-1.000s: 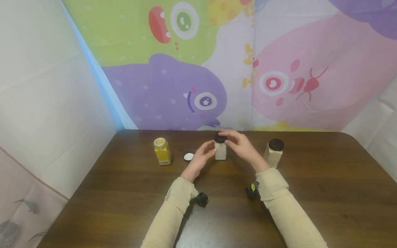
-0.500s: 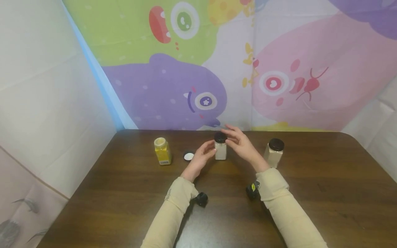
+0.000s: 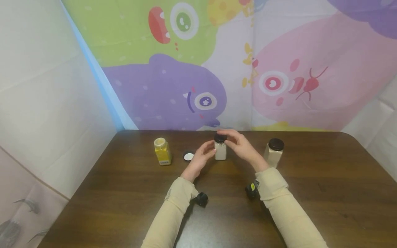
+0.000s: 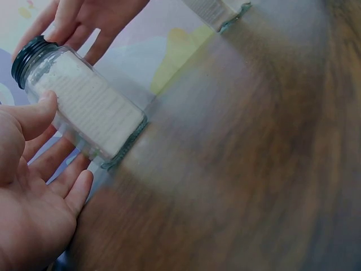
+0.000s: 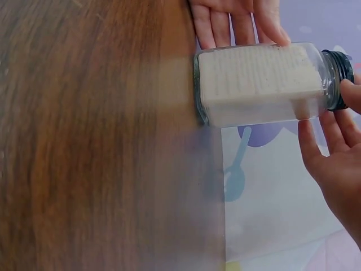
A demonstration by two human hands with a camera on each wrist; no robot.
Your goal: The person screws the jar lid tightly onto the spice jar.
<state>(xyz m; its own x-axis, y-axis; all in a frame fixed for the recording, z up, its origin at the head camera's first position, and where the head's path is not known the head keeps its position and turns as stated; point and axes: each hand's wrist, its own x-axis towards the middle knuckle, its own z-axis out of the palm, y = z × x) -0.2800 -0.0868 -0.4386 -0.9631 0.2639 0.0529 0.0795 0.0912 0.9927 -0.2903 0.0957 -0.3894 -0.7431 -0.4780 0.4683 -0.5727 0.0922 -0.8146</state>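
Observation:
A square glass jar [image 3: 220, 152] of pale powder stands upright on the table, its black lid [image 3: 220, 138] on top. My left hand [image 3: 201, 158] holds the jar's body from the left, thumb on the near face and fingers behind it, as the left wrist view shows. From the right, my right hand [image 3: 243, 146] grips the lid between thumb and fingers; in the right wrist view the thumb [image 5: 351, 95] lies against the lid's ridged side and one finger reaches down beside the glass.
An uncapped yellow jar [image 3: 162, 152] stands at the left of the brown table [image 3: 223, 213]. A loose black lid [image 3: 188, 156] lies white side up beside my left hand. Another black-lidded jar [image 3: 274, 153] stands just beyond my right wrist. A cartoon-print cloth [image 3: 173, 89] hangs behind.
My right hand's fingers lifted and spread off the lid half a second ago, and now they have closed round it again. The left hand and the jar have stayed in place.

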